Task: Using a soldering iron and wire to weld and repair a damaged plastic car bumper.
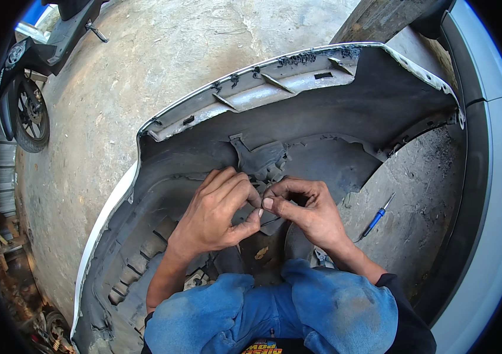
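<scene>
In front of my knees, my left hand (218, 212) and my right hand (307, 209) meet with thumbs and fingertips pinched together. Whatever small thing is between them is too hidden to make out. Beneath both hands lies a large car bumper cover (333, 109), its dark inner side facing me and its painted edge white. Just beyond my fingers, a torn dark plastic piece (263, 160) sits against the bumper's inside. To the right of my right hand, a blue-handled soldering iron (376, 220) rests on the concrete.
A light-coloured car (499, 153) stands close along the right side. At the far left is a parked motorcycle (31, 115). A wooden post (375, 20) rises behind the bumper's far edge. Between my feet lies a dry leaf (261, 252).
</scene>
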A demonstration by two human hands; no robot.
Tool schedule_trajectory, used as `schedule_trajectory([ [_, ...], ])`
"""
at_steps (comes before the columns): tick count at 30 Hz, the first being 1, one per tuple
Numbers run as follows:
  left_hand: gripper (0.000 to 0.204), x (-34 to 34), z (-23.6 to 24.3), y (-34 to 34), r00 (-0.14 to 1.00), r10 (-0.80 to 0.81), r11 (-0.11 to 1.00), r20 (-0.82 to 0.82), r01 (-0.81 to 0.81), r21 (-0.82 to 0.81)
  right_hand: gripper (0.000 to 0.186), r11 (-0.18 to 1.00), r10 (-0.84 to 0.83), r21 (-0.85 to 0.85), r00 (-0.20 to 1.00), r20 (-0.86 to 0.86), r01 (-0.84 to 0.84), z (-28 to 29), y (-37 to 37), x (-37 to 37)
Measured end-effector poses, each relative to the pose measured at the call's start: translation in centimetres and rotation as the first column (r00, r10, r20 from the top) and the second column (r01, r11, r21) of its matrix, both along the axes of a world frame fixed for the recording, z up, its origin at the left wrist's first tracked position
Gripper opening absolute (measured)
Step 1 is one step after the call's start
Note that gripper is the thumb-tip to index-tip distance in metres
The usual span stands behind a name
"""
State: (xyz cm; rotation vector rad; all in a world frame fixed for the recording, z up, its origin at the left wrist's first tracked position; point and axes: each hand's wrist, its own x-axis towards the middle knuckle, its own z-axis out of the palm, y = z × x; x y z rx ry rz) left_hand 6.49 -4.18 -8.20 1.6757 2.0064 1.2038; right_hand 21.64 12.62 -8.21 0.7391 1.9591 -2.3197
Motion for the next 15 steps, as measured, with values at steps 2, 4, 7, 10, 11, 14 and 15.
schedule_trajectory([
  [2, 0.02, -0.3, 0.4, -0.4, 0.999, -0.028, 0.993, 0.027, 0.031, -0.115, 0.024, 1.0, 0.028, -0.006, 0.999, 0.026, -0.027, 0.3, 0.1, -0.1],
  [4, 0.02, -0.4, 0.1, -0.5, 0.994, -0.02, 0.997, 0.11, 0.028, -0.067, 0.025, 0.999, 0.051, -0.013, 0.997, 0.052, -0.051, 0.7, 0.3, -0.2],
  [7, 0.019, -0.2, 0.0, -1.1, 0.965, 0.025, 0.999, 0.26, -0.016, -0.034, 0.03, 0.994, 0.029, -0.107, 0.999, 0.032, -0.026, 0.7, 1.1, 0.6],
  [10, 0.016, 0.3, -0.6, -1.3, 0.939, 0.049, 0.999, 0.34, -0.045, -0.018, 0.032, 0.957, -0.281, 0.078, 0.959, 0.018, 0.279, -1.7, 3.0, 4.4],
  [11, 0.015, 0.6, -0.9, -1.3, 0.934, 0.046, 0.999, 0.353, -0.05, 0.003, 0.031, 0.922, -0.362, 0.169, 0.931, 0.055, 0.349, -3.7, 3.5, 6.9],
  [14, 0.013, 2.0, -2.4, 0.5, 0.894, 0.031, 0.997, 0.446, -0.056, 0.045, 0.022, 0.762, -0.615, 0.41, 0.759, 0.213, 0.502, -8.4, 3.2, 17.4],
  [15, 0.013, 2.7, -2.9, 0.5, 0.872, -0.031, 0.999, 0.488, 0.008, 0.049, 0.019, 0.717, -0.674, 0.466, 0.684, 0.278, 0.517, -9.9, 2.1, 21.2],
])
